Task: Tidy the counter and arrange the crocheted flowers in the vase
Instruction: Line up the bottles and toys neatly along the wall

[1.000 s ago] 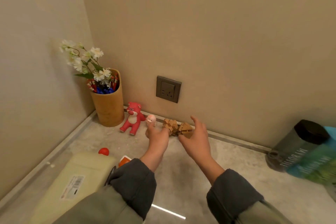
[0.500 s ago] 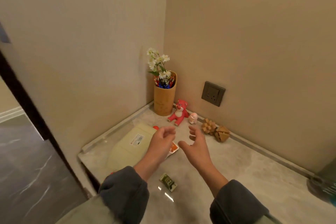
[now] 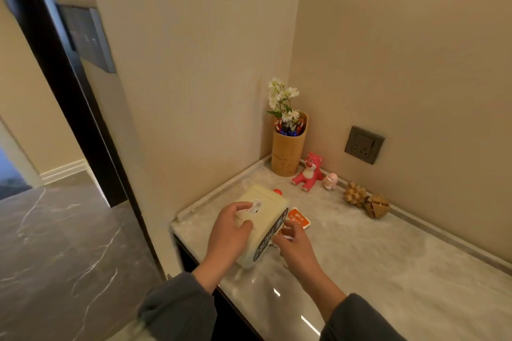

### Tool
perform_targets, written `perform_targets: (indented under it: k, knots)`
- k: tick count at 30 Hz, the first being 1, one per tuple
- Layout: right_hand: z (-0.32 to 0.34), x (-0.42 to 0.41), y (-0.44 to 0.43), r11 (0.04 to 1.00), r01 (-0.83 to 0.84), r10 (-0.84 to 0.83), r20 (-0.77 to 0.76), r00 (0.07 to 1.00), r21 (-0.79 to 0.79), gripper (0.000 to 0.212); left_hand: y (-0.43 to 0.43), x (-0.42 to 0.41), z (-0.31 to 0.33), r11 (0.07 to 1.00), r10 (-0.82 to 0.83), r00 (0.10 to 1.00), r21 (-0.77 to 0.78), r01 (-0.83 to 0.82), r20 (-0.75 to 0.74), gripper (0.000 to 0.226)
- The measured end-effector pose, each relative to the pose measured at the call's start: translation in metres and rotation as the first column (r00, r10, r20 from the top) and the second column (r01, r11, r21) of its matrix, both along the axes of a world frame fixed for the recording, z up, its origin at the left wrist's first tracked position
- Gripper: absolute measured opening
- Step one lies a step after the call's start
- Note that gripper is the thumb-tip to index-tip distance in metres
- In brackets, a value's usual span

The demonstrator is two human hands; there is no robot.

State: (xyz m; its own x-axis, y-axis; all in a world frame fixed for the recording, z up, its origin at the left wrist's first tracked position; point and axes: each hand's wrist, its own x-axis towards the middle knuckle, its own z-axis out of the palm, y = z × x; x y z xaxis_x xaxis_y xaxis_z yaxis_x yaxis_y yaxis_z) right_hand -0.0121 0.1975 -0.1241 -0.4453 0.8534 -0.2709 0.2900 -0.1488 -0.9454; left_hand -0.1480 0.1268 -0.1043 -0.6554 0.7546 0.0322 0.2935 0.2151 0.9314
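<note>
A tan cylindrical vase [image 3: 288,151] is standing upright in the far corner of the marble surface [image 3: 388,263], holding one sprig of white flowers [image 3: 282,99] that is rising above its rim, along with a cluster of red and blue tipped stems or pens [image 3: 289,127]; which they are is too small to tell. Just right of the vase, one pink bear figurine [image 3: 308,171] is sitting against the wall, with one small pale pink figurine [image 3: 330,181] beside it, and two wooden puzzle blocks [image 3: 365,202] are lying touching each other further right. Near the left edge of the surface, a cream-coloured pack [image 3: 266,219] with a dark printed side is lying flat. The left hand [image 3: 231,232] is curling over the pack's top, fingers pressed down on it near a white label. The right hand [image 3: 295,243] is at the pack's right side, its fingers half curled by an orange packet [image 3: 297,217]; whether it is gripping anything cannot be told. One small red round object [image 3: 277,191] is peeking out behind the pack.
</note>
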Motion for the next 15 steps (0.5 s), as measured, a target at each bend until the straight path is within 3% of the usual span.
perform_targets:
  k: [6,12,15]
  knots:
    - [-0.006,-0.028,-0.010,0.984,0.147,-0.149,-0.013,0.989,-0.101,0.034,0.015,-0.038,-0.014,0.976,-0.158,0.981,-0.168,0.139,-0.108,0.060]
    - [-0.014,-0.048,-0.016,0.927,0.300,-0.307,0.004,0.952,-0.225,0.033,0.027,-0.064,-0.023,0.956,-0.208,0.977,-0.205,0.212,0.041,0.033]
    - [-0.015,-0.056,-0.020,0.903,0.350,-0.363,-0.007,0.932,-0.248,0.036,0.028,-0.076,-0.028,0.950,-0.216,0.975,-0.217,0.223,0.055,0.034]
